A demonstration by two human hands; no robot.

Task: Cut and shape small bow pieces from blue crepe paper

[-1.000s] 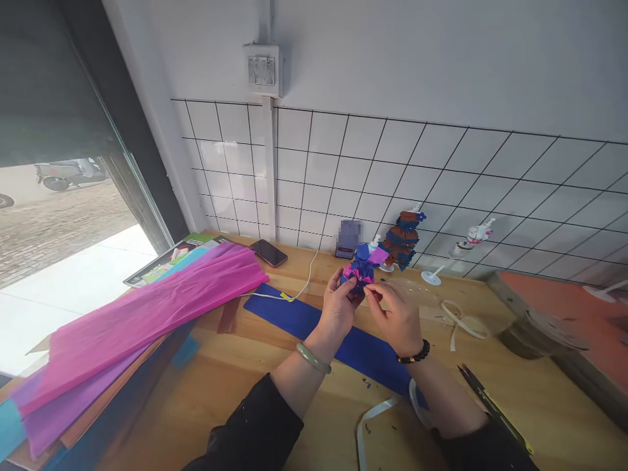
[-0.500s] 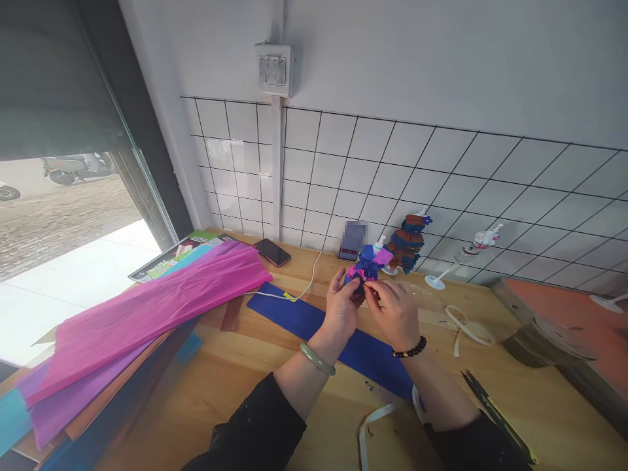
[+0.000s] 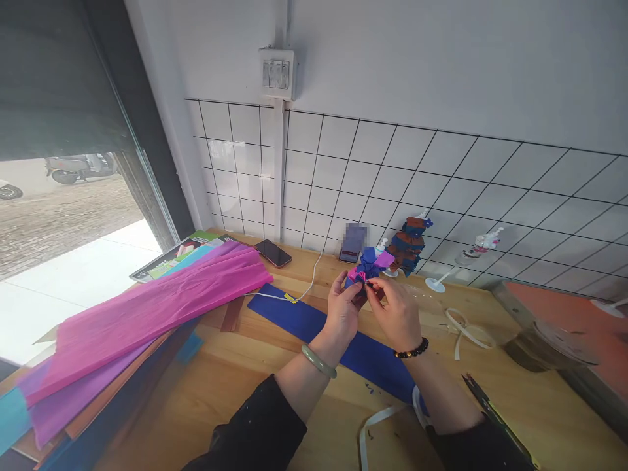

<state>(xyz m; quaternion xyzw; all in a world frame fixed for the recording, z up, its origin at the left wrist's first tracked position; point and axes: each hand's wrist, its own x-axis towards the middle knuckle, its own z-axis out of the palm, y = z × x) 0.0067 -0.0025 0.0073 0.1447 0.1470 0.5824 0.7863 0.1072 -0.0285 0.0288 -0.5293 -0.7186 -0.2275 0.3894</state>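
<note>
Above the wooden table I hold a small white-topped figure dressed in blue and pink crepe paper (image 3: 369,263). My left hand (image 3: 342,307) wraps round its lower part, thumb pressed on the paper. My right hand (image 3: 396,313) pinches at the paper's front edge; the fingertips touch it, and any small thing between them is too small to make out. A long blue crepe paper strip (image 3: 289,313) lies flat under my forearms. Behind the held figure stands another figure in brown and dark blue ruffles (image 3: 408,245).
Pink crepe paper (image 3: 161,314) is stacked over other coloured sheets at left. A phone (image 3: 273,252) lies by the wall; a second phone (image 3: 350,252) leans there. A bare figure on a stand (image 3: 473,252), white ribbon (image 3: 383,415) and dark pointed tools (image 3: 498,418) are also about.
The blue and pink figure has tilted slightly in my hands, showing more of the pink pleats at its front. My right fingers have shifted a little along the paper. The view has moved slightly.
</note>
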